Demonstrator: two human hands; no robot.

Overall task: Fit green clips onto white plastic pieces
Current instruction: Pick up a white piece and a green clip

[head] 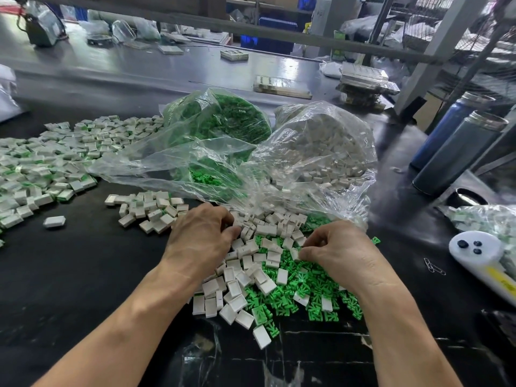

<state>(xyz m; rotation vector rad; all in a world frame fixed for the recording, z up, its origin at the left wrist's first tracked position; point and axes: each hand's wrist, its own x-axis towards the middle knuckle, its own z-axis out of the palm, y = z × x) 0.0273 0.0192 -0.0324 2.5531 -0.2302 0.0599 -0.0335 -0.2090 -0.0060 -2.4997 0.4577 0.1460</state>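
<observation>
Hands work in the middle of a dark surface, both sunk into a mixed heap of parts. The left hand lies palm down on the white pieces, its fingers curled into the heap; whether they grip a piece cannot be told. The right hand sits just right of it, its thumb and fingers pinching a small white piece at the heap's right side. Under and beside the white pieces lie loose green clips, spread toward the near right. Just beyond the hands, two clear bags spill onto the surface: the green bag on the left holds more clips, and the white bag on the right holds more white pieces, its open mouth touching the heap. At far left a wide pile of white pieces showing green at their edges covers the surface, with a smaller cluster between it and the left hand and one lone piece apart at near left. On the right stand two tall bottles, tilted in the wide view, and near them lies a white device with three dark buttons. A paper clip lies between that device and the right hand.
</observation>
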